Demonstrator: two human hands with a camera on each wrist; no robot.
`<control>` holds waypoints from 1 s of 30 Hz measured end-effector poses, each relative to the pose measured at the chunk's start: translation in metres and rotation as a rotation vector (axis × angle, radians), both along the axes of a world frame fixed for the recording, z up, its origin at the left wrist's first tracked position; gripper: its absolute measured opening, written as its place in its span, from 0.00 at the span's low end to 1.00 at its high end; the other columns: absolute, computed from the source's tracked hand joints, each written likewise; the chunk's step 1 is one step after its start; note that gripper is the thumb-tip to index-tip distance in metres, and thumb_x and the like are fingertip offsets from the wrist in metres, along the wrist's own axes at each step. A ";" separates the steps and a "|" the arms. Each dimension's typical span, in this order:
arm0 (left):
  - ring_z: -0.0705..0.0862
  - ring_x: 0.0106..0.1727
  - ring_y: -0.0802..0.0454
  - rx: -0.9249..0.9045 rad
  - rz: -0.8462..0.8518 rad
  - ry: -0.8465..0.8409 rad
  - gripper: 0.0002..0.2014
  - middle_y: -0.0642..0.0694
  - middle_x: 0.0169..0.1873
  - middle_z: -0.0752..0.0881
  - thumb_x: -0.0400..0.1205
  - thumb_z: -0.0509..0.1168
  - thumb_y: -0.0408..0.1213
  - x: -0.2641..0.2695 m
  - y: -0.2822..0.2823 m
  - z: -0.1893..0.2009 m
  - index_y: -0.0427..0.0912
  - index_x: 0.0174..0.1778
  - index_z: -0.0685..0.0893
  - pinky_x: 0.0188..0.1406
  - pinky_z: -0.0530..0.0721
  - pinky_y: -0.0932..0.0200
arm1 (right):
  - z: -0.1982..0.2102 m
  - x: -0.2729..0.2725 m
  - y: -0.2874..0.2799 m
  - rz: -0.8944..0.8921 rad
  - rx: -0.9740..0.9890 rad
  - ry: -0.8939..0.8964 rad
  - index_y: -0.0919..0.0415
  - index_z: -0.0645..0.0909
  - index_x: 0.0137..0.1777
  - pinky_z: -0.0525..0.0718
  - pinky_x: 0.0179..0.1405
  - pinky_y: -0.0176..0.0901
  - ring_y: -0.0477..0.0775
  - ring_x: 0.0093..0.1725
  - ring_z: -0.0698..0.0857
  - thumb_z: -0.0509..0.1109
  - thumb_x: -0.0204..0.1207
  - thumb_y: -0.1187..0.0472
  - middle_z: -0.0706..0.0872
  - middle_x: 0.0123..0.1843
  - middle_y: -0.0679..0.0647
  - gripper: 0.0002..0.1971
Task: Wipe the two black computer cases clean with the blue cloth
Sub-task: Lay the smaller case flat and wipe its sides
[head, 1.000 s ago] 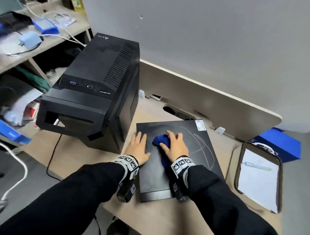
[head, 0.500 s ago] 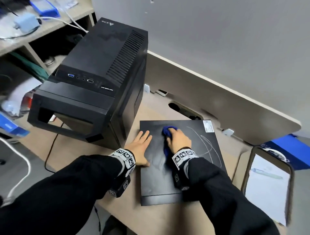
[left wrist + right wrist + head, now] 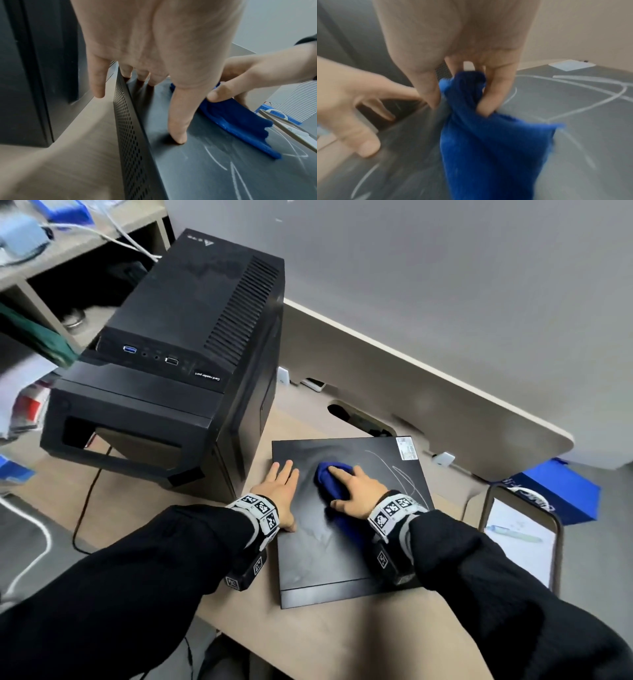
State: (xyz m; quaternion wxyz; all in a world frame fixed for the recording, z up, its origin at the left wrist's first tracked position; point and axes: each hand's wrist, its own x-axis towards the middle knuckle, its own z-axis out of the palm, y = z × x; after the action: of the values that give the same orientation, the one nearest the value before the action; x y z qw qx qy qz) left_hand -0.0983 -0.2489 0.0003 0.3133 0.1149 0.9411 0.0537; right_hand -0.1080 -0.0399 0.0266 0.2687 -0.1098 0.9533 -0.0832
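A flat black case lies on the desk with white chalk lines on its right part. Beside it on the left stands a tall black tower case. My left hand presses flat on the flat case's left edge, fingers straight. My right hand grips a bunched blue cloth against the case's top, near its far middle. In the right wrist view its fingers curl into the cloth, which trails back under the wrist.
A brown tray holding white paper and a pen sits at the desk's right end. A blue box stands behind it. A beige back panel borders the desk. Cluttered shelves are at the left. A cable runs down from the tower.
My right hand has slid the cloth a little toward the flat case's far edge. The left hand has stayed in place. The head view has shifted closer.
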 end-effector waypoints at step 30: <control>0.41 0.85 0.45 0.008 -0.197 0.069 0.56 0.46 0.85 0.42 0.70 0.73 0.61 0.022 -0.019 0.016 0.39 0.85 0.49 0.81 0.59 0.47 | -0.032 0.113 0.012 -0.319 -0.176 0.300 0.49 0.78 0.65 0.77 0.39 0.49 0.63 0.55 0.82 0.65 0.80 0.57 0.73 0.65 0.52 0.15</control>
State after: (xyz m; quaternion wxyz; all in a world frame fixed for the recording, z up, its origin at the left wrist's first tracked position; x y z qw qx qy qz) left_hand -0.0763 -0.2683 0.0160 0.2838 0.2101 0.9353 0.0225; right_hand 0.0045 -0.0281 -0.0053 0.0967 0.0083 0.9770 -0.1900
